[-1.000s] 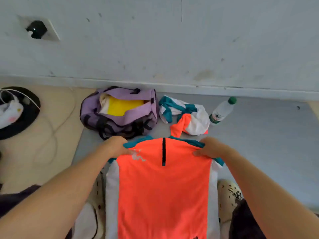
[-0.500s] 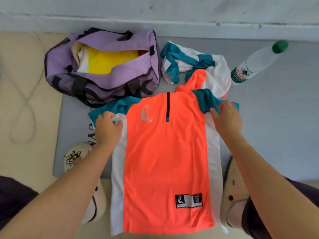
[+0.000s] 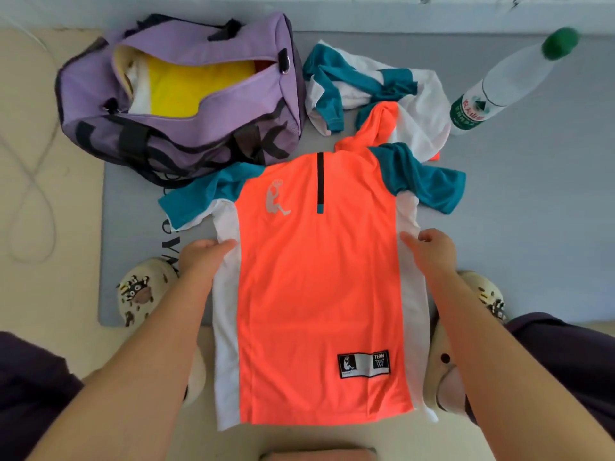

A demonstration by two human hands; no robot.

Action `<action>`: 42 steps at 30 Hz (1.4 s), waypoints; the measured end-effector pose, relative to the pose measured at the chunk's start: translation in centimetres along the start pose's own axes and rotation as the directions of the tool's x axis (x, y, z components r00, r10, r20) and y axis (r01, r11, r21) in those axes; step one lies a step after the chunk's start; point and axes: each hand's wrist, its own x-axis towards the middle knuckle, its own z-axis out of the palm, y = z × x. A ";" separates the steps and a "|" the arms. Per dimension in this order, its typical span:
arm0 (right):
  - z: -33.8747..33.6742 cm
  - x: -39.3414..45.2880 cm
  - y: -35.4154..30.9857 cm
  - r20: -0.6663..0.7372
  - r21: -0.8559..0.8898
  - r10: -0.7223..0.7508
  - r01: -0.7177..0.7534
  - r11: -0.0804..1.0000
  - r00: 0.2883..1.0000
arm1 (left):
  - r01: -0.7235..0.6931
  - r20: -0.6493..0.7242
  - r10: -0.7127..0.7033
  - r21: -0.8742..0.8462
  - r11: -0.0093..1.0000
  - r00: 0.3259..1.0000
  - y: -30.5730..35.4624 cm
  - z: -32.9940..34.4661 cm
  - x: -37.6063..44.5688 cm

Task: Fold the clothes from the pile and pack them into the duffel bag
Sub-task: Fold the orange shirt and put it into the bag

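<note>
The orange shirt (image 3: 319, 294) lies face up, flat on the grey mat (image 3: 133, 261), just in front of the open duffel bag (image 3: 179, 104). The left hand (image 3: 203, 257) and right hand (image 3: 432, 251) rest on its white side panels, fingers extended and relaxed, gripping nothing. Advisably, smooth outward, then fold each side inward evenly.

1 duffel bag (image 3: 186, 104), 2 shirts (image 3: 319, 287) (image 3: 372, 91), 1 bottle (image 3: 509, 81), 2 slippers (image 3: 139, 291) (image 3: 482, 294), 2 hands (image 3: 203, 257) (image 3: 432, 251).

hands (image 3: 203, 257) (image 3: 432, 251) on flat orange shirt (image 3: 319, 294)
</note>
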 end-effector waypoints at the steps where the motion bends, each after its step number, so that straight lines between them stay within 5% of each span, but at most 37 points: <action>1: -0.2 0.0 -0.1 0.017 0.063 -0.015 0.014 0.998 1.000 | -0.004 0.005 0.004 -0.088 0.996 1.000 -0.1 -0.2 -0.3; 5: -1.2 -0.3 -0.4 0.193 0.348 0.041 -0.107 0.931 0.980 | 0.041 0.224 0.055 -0.403 0.914 0.973 -0.4 -1.0 -1.8; 9: -1.3 -0.6 0.0 0.370 0.364 0.108 -0.251 0.897 0.923 | 0.038 0.284 0.033 -0.239 0.970 0.958 -0.9 -1.3 -2.3; 17: -2.1 -0.7 -0.4 0.276 0.319 0.071 -0.161 0.934 0.959 | -0.198 0.087 0.201 -0.041 0.979 0.976 -0.1 0.2 -3.1; 25: -2.4 -0.6 0.9 0.182 0.284 0.080 -0.130 0.950 0.980 | -0.014 -0.096 -0.028 -0.402 0.916 0.995 -0.3 -0.5 -2.0; 32: -2.3 -1.2 0.0 0.219 0.336 0.070 -0.142 0.931 0.973 | 0.021 0.158 0.011 -0.201 0.979 0.987 -1.6 -1.6 -0.7; 36: -3.1 -1.0 -0.7 0.187 0.517 0.049 -0.141 0.844 0.981 | 0.088 0.205 0.042 -0.587 0.805 0.978 -0.4 -3.5 0.2; 39: -3.9 -0.3 -1.9 0.162 0.677 0.040 -0.140 0.723 0.986 | 0.029 0.137 0.061 -0.572 0.820 0.989 1.5 -4.9 0.3; 42: -4.5 0.2 -3.3 0.106 0.645 0.040 -0.099 0.758 0.994 | -0.091 0.013 0.121 -0.588 0.804 0.993 2.9 -5.7 0.1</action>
